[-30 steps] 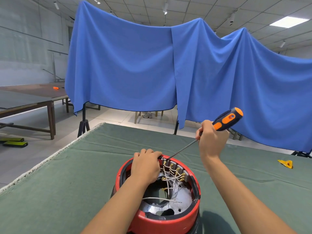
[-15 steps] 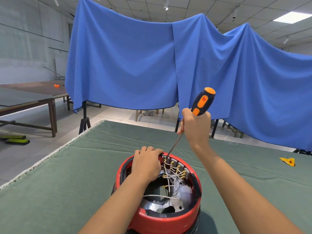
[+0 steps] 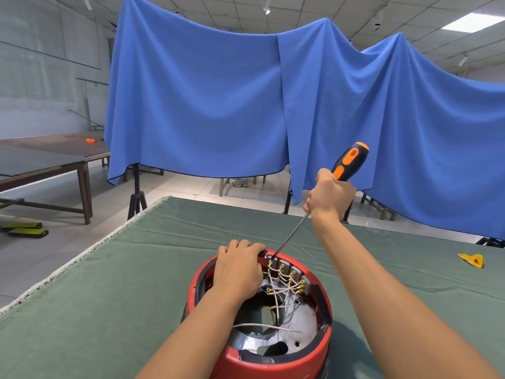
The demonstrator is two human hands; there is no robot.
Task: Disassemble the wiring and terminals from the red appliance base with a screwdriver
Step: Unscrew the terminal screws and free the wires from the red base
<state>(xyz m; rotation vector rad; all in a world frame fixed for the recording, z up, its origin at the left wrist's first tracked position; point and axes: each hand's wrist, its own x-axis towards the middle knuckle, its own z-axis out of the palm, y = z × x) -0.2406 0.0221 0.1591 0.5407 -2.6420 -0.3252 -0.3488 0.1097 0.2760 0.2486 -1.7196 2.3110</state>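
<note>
Right hand (image 3: 330,196) round screwdriver (image 3: 348,162); left hand (image 3: 237,269) on base (image 3: 273,365)

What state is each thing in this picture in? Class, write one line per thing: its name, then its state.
Red appliance base: open side up on the table, inside exposed.
White wires: most joined to brass terminals, one loose across the opening.
Screwdriver: tilted, tip down at the terminal row.
Left hand: resting on the base's far rim.
Right hand: gripping the screwdriver handle.
Blue cloth: hanging, draped.
</note>
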